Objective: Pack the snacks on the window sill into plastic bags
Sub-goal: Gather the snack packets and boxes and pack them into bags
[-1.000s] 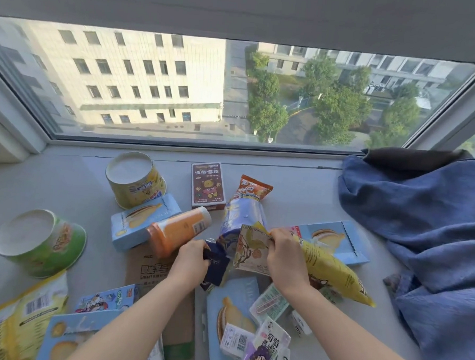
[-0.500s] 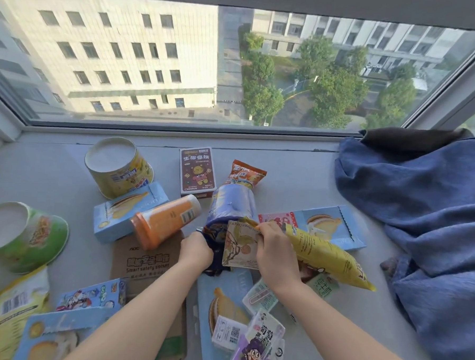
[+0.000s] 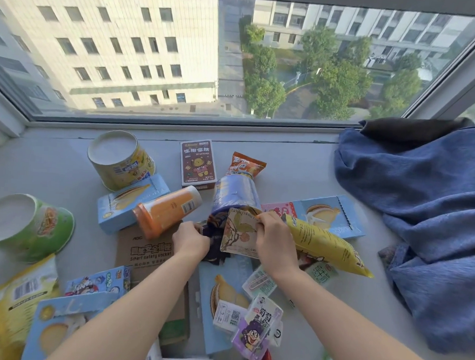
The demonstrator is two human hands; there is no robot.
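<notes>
Head camera looks down, close over the window sill (image 3: pixel 300 161), facing outward.

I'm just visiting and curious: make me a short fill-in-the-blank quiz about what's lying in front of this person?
The hand pinching the beige packet is the person's ____.
The cloth heaped at far right is ____.
The orange bottle lies on its ____.
The brown box shows a cartoon ____.
Missing words: right; blue; side; bear.
</notes>
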